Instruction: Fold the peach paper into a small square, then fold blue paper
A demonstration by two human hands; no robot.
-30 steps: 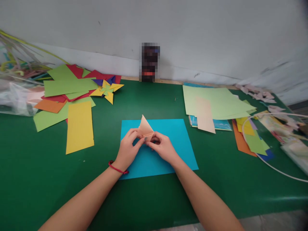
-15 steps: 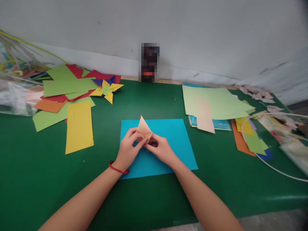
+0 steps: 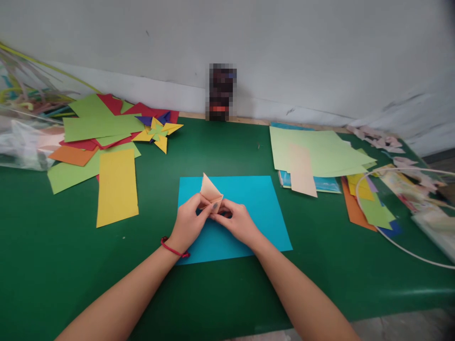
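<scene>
Between my two hands is a small folded piece of peach paper [image 3: 211, 190], its pointed tip standing up and away from me. My left hand [image 3: 192, 216] pinches its left and lower side, the thumb lying across the folds. On the lower right side, my right hand [image 3: 237, 221] grips the paper between thumb and fingers. The fingertips partly hide the lower folds. Both hands are over a sheet of blue paper [image 3: 263, 213] lying flat on the green table [image 3: 152, 284].
A yellow paper strip [image 3: 117, 189] lies at left beside green sheets [image 3: 103, 129] and a folded yellow and purple paper star [image 3: 158, 134]. Pale green sheets [image 3: 320, 151] lie at right, near a white looped cord [image 3: 391, 240]. A pixelated dark object [image 3: 221, 92] stands against the wall.
The folded peach paper has tilted slightly left and its tip sits a little lower. My left fingers have shifted around its folds; both hands keep their grip.
</scene>
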